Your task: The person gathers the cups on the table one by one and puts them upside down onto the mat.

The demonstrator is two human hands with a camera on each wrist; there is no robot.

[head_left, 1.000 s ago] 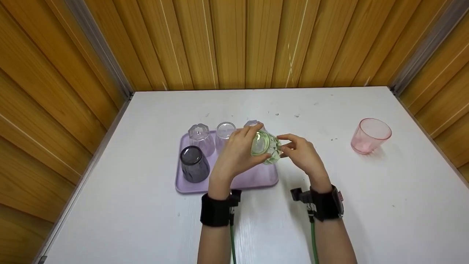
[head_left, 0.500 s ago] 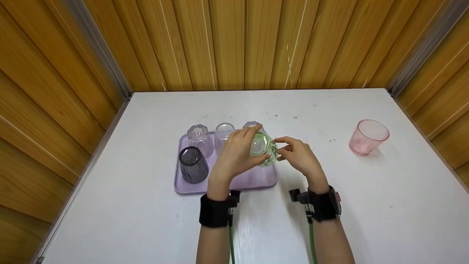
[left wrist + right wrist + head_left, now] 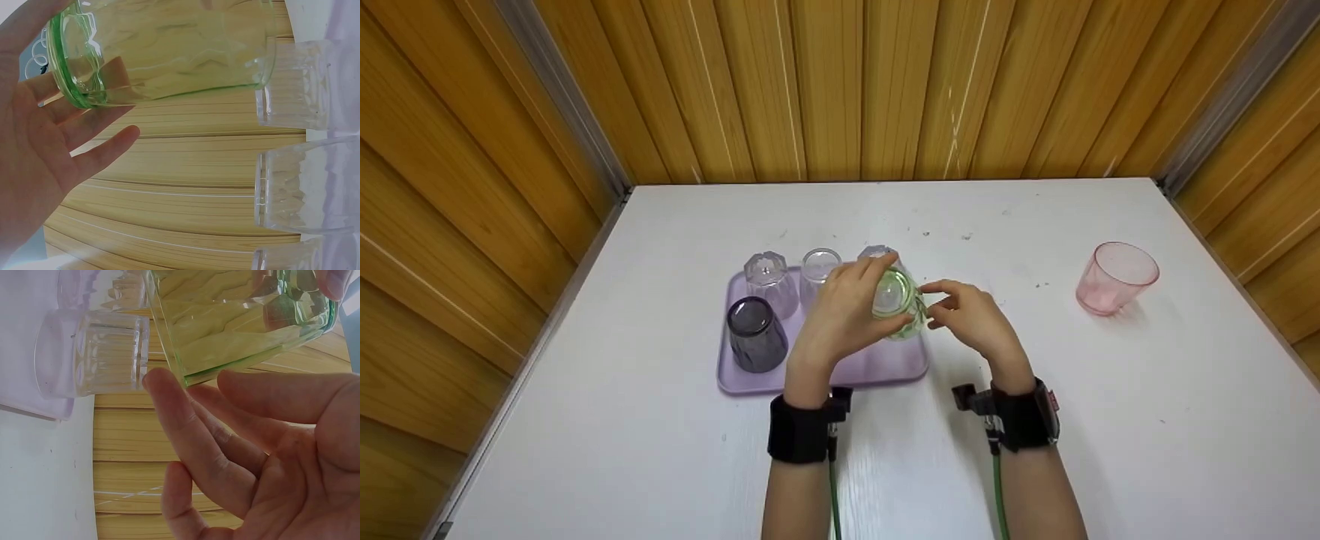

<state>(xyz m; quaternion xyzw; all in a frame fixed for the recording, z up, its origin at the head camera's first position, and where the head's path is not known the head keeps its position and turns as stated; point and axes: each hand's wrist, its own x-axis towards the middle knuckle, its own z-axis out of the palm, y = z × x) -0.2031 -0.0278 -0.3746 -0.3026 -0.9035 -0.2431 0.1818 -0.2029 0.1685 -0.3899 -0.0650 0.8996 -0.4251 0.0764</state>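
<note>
A pale green drinking glass (image 3: 894,296) is upside down above the front right of the lilac tray (image 3: 877,369), its thick base up. My left hand (image 3: 844,315) grips it around the base from the left; the left wrist view shows the green base (image 3: 70,62) against the fingers. My right hand (image 3: 971,311) is at the glass's right side, thumb and fingertips right at its wall near the rim, fingers loosely bent. Inverted on the tray stand a dark grey glass (image 3: 757,337) and clear glasses (image 3: 771,281), (image 3: 820,264); another clear glass (image 3: 877,251) is partly hidden behind my left hand.
A pink glass (image 3: 1117,277) stands upright on the white table (image 3: 1147,420) at the right. Wood-panelled walls (image 3: 840,90) close off the back and both sides. Green cables (image 3: 835,487) run back from both wrist cameras.
The green glass has tipped so its base faces more upward, its rim end swinging left. My right hand has shifted slightly left along with it. The left hand's grip stays the same.
</note>
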